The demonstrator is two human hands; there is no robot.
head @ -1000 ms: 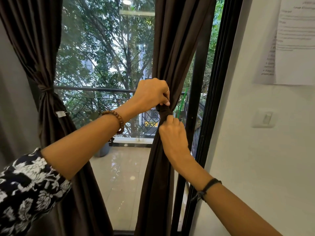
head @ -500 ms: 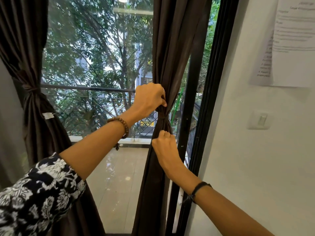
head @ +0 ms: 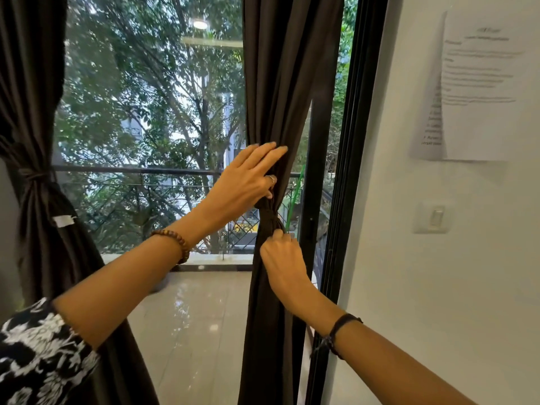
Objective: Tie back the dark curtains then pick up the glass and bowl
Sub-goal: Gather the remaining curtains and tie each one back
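1. Head view: the right curtain point(head: 280, 83) hangs just right of centre frame, in front of the black door frame point(head: 350, 141), gathered at mid-height into a knot point(head: 267, 213).
2. The left hand point(head: 242, 185) lies against this curtain just above the knot, fingers straight and spread over the folds; whether the thumb pinches cloth behind cannot be told. A ring shows on one finger, and a brown bead bracelet point(head: 178, 244) sits on that wrist.
3. The right hand point(head: 282, 255) is just below the knot, fingers curled and pinching the curtain's cloth there. A dark cord band point(head: 340, 328) circles its wrist.
4. The left curtain point(head: 38, 112) fills the left edge of the frame, cinched by a tie point(head: 35, 175) at mid-height, with a white tag point(head: 62, 220) below it.
5. On the white wall at right hang a printed paper point(head: 479, 89), upper right, and a light switch point(head: 434, 219) lower down.
6. Neither glass nor bowl shows in this view.
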